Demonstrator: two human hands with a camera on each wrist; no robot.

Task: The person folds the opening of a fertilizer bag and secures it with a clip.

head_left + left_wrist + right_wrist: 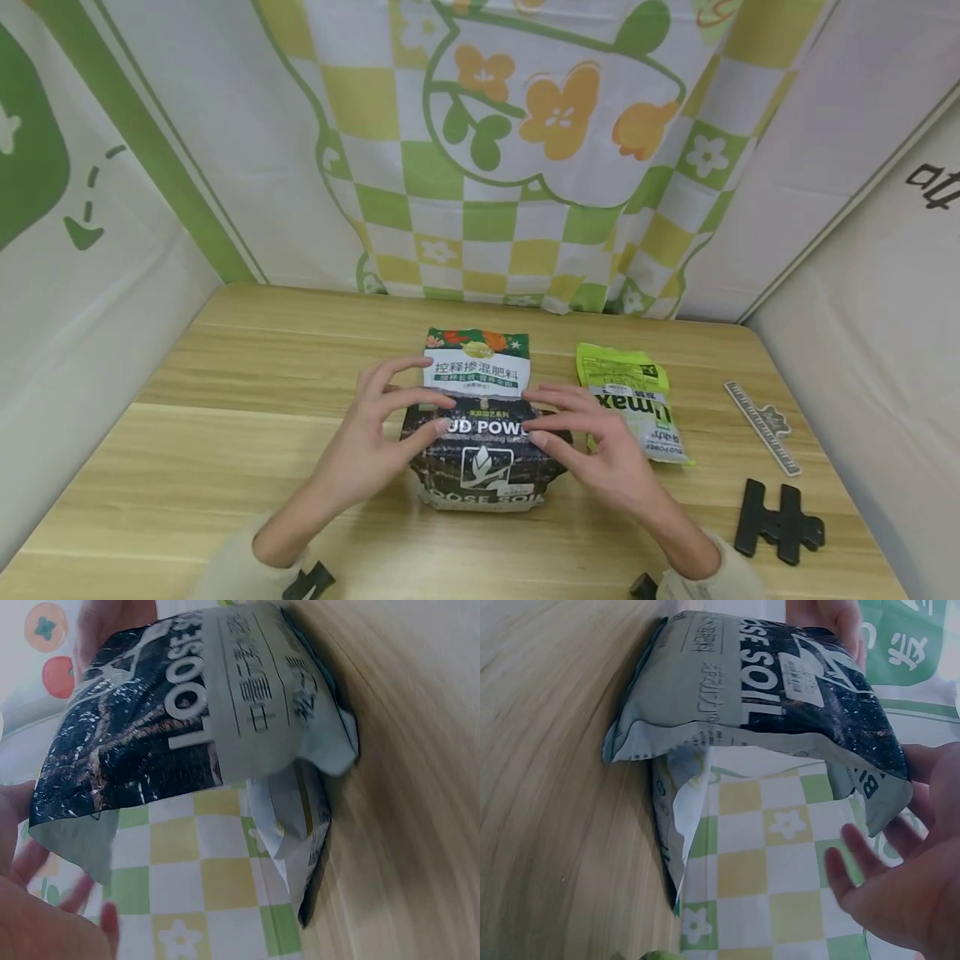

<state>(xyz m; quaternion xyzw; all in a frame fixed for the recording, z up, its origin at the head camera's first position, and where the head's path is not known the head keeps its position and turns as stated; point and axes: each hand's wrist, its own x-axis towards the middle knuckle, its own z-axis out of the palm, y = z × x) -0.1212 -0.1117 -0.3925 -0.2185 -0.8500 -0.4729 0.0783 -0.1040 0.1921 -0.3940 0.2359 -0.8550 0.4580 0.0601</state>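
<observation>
Both hands, left and right, pinch the top of a black-and-grey plastic bag lettered "LOOSE SOIL".
From where I stand, the bag is on the light wood-grain table, in front of the person, its lettering turned their way; each thumb sits on the printed face with fingers bent round behind the upper edge, one hand to each side. Just behind it lies a white-and-green plastic packet with red and orange pictures along its top. Near the right hand, a lime-green-and-white plastic packet lies flat, its big lettering upside down to the person. Farther right are a grey ruler-like strip with a cartoon figure on its side and, nearer the person, a pair of black flat clips.
</observation>
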